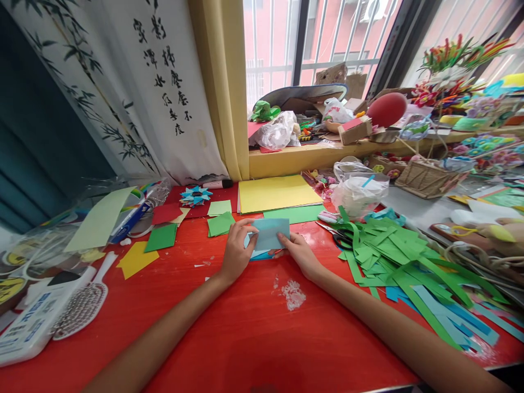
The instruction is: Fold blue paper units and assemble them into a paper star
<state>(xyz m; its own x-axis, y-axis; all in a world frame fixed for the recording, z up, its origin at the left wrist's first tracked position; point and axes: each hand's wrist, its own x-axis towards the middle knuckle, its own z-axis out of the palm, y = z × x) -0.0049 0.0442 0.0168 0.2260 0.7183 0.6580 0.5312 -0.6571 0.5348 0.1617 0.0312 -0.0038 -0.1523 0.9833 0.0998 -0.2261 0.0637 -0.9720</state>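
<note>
A small light blue paper sheet (269, 233) is held just above the red table (245, 327), near its middle. My left hand (236, 252) pinches the sheet's left edge, fingers closed on it. My right hand (300, 252) grips its lower right corner with thumb and fingers. More blue paper (258, 254) lies flat on the table under the held sheet. Both forearms reach in from the near edge.
A heap of green and blue paper strips (393, 256) with scissors (338, 233) lies to the right. A yellow paper stack (276, 194), green squares (220, 224), a blue folded star (195, 195) and a white hairbrush (82, 305) lie around. The windowsill (327, 155) is cluttered.
</note>
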